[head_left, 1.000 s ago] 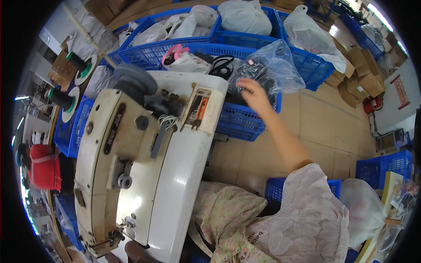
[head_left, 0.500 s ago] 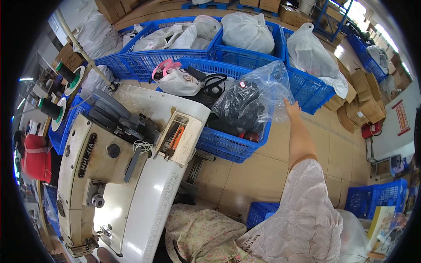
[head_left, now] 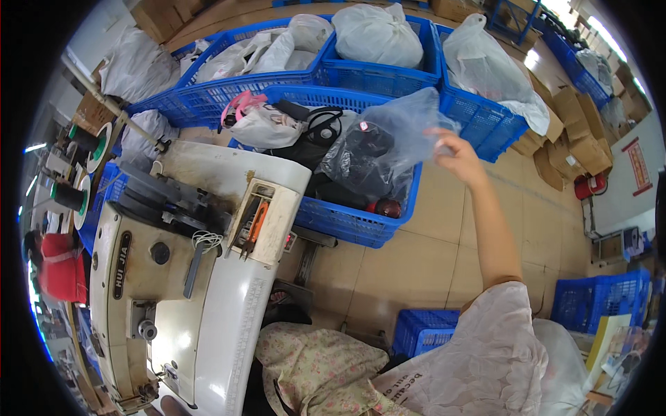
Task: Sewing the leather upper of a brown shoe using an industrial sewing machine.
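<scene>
My right hand [head_left: 454, 156] reaches out over the right edge of a blue plastic crate [head_left: 361, 232]. Its fingers are bent and pinch the loose end of a clear plastic bag [head_left: 406, 128]. The bag holds dark contents, and a small red-and-white label shows on it. It lies among black items with straps [head_left: 325, 132], a white cloth bag [head_left: 267, 130] with a pink strap and a dark red rounded object [head_left: 387, 207]. At the lower edge, beside the sewing machine [head_left: 156, 277], a small brownish shape [head_left: 173, 406] may be part of my left hand; its fingers cannot be made out.
Several blue crates with white plastic bags [head_left: 378, 38] stand behind. A tool tray [head_left: 253, 222] with an orange-handled tool sits on the machine. Thread spools [head_left: 69, 196] stand at left, near a person in red [head_left: 62, 267]. Cardboard boxes [head_left: 576, 132] lean at right.
The view has shifted slightly. My right hand has turned, with its fingers more bent, and the loose end of the clear bag is lifted and drawn toward the right.
</scene>
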Motion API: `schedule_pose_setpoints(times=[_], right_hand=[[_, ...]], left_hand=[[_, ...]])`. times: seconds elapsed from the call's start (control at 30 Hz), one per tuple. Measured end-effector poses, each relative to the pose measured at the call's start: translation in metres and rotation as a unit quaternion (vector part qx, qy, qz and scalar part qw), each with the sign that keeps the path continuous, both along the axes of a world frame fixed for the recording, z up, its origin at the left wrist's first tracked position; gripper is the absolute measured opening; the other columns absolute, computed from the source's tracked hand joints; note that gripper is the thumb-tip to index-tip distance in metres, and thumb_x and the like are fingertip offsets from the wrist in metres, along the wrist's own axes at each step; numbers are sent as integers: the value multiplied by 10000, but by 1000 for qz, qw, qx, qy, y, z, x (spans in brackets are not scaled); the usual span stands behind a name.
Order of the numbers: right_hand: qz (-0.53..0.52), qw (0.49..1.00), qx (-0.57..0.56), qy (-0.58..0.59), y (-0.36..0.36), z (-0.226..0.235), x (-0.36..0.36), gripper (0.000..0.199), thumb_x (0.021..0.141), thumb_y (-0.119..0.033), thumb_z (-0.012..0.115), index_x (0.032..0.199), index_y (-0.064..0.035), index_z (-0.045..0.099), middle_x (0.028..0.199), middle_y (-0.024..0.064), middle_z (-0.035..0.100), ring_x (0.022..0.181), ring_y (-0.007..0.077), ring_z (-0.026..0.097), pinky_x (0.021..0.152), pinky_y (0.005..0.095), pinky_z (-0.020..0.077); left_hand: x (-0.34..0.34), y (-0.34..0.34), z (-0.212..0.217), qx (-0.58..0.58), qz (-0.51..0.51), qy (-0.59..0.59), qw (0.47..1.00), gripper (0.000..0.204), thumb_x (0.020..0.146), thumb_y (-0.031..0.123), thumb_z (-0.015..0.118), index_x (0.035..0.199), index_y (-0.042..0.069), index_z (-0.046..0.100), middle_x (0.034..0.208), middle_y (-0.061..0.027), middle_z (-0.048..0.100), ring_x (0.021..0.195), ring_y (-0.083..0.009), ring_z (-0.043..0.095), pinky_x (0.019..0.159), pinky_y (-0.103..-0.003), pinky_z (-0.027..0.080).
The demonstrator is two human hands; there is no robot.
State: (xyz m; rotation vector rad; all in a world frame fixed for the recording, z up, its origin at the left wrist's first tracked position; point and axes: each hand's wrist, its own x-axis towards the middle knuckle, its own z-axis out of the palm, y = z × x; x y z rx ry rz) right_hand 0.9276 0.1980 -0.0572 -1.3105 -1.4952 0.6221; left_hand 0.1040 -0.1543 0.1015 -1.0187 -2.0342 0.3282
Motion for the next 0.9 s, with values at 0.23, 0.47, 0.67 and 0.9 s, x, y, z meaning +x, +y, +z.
schedule_pose_setpoints(times=[0.23,0.47,0.67,0.9], right_hand=[[277,943,49,-177,-14,29,-107,113,726,-50,720,813,-70,651,1420,101,537,1390,355,386,1099,448,366],[67,951,-199,-227,66,-19,-70,244,873,-210,584,963,-27,718,915,159,720,818,325,688,763,414,538],[-16,885,-262,-384,174,-105,-9,276,798,-226,646,976,-35,733,973,196,713,893,380,688,795,464,536],[-152,880,-242,-380,205,-131,-9,342,788,-243,669,1035,-12,716,1066,238,694,1020,405,662,870,497,517]], left_hand=[[-21,4,-6,32,-72,-23,997,145,988,137,518,1019,23,603,963,-134,649,816,-309,668,689,-405,557],[-44,-12,-10,52,-116,-31,991,198,1008,231,473,1042,73,588,972,-130,644,790,-332,672,633,-455,550],[-6,18,2,15,-60,-33,998,162,990,147,512,1041,28,611,974,-133,653,824,-301,668,700,-396,558],[9,20,11,-12,-46,27,999,96,974,127,556,999,62,622,940,-97,664,745,-237,671,621,-337,556]])
